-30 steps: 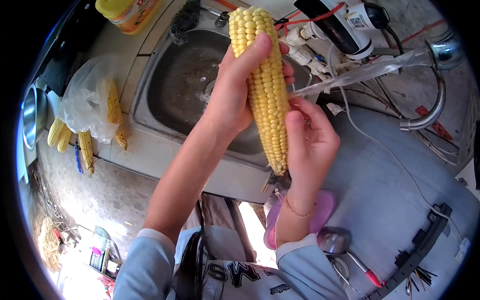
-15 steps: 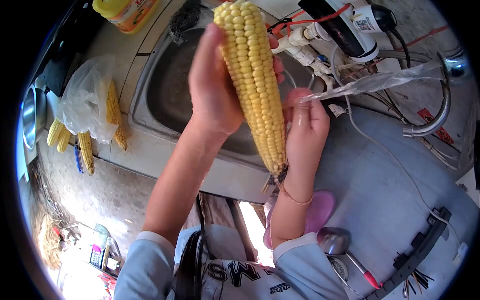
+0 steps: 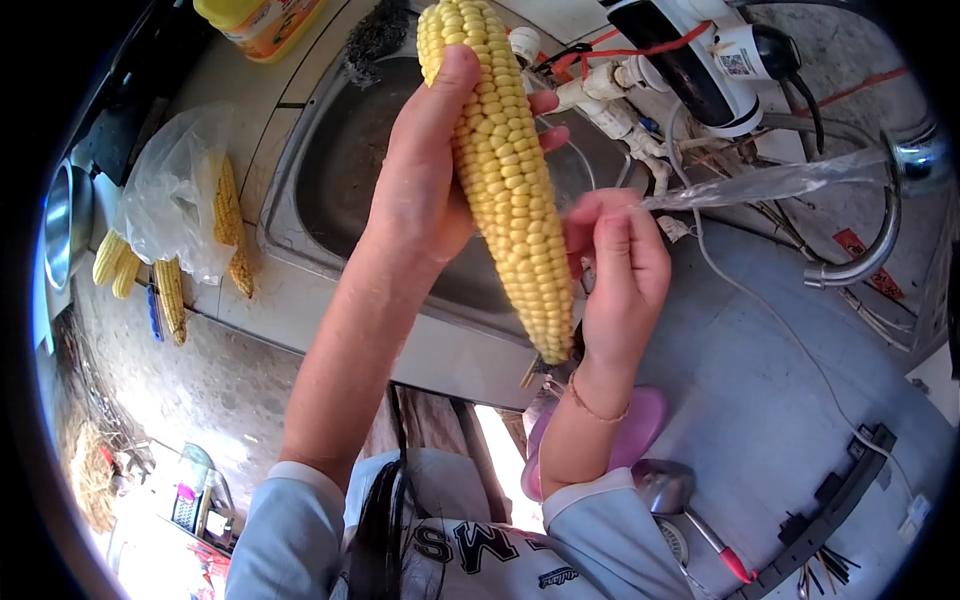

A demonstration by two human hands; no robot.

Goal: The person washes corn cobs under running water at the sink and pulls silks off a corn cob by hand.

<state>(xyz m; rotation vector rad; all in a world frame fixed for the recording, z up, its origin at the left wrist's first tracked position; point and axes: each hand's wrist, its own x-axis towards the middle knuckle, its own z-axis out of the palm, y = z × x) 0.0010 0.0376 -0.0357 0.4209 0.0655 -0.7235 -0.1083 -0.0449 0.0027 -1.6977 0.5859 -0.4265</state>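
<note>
My left hand is wrapped around a yellow ear of corn, husked and held at a slant above the sink. Its thumb lies across the kernels, and fingertips show on the far side. Beside the lower half of the cob is my right hand, fingers curled in and thumb bent toward them. The blurred fingertips are close to the kernels, and anything between them is too small to make out. A clear, twisted strip, plastic film or water, runs from the tap toward the right fingers.
Below the cob is a metal sink with a dark scouring pad on its rim. At left, more corn lies around a clear plastic bag. White pipes and a thin cable run on the right, above a ladle.
My left hand has shifted slightly left with the corn, its thumb now across the kernels. My right hand has moved slightly down and right, its fingertips blurred beside the cob.
</note>
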